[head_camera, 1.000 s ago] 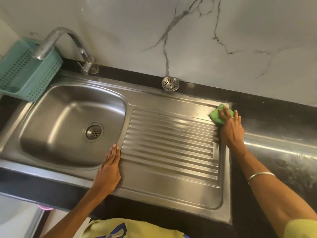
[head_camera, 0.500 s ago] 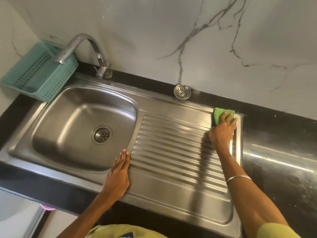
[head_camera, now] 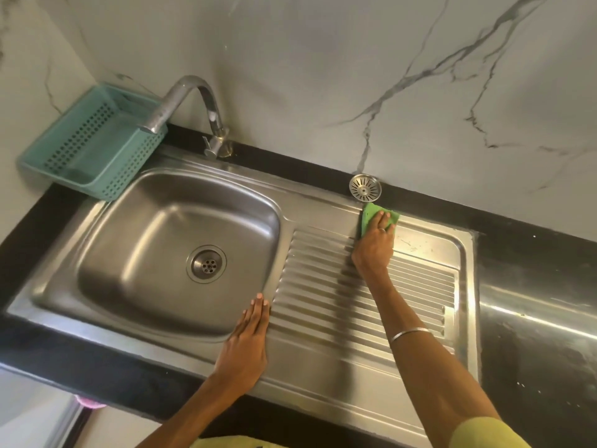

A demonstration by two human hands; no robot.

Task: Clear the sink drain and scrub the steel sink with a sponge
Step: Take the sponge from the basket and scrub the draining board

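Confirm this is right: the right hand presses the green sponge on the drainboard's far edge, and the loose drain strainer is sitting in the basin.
Not the strainer. The head view shows it on the black ledge against the wall, behind the green sponge pressed by the right hand.

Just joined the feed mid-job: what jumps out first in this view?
The bright green sponge stands out, pressed under the right hand at the back edge of the steel draining board, just below a loose round strainer propped on the black ledge by the wall. The left hand lies flat on the rim between board and basin, and a teal basket sits at the far left.
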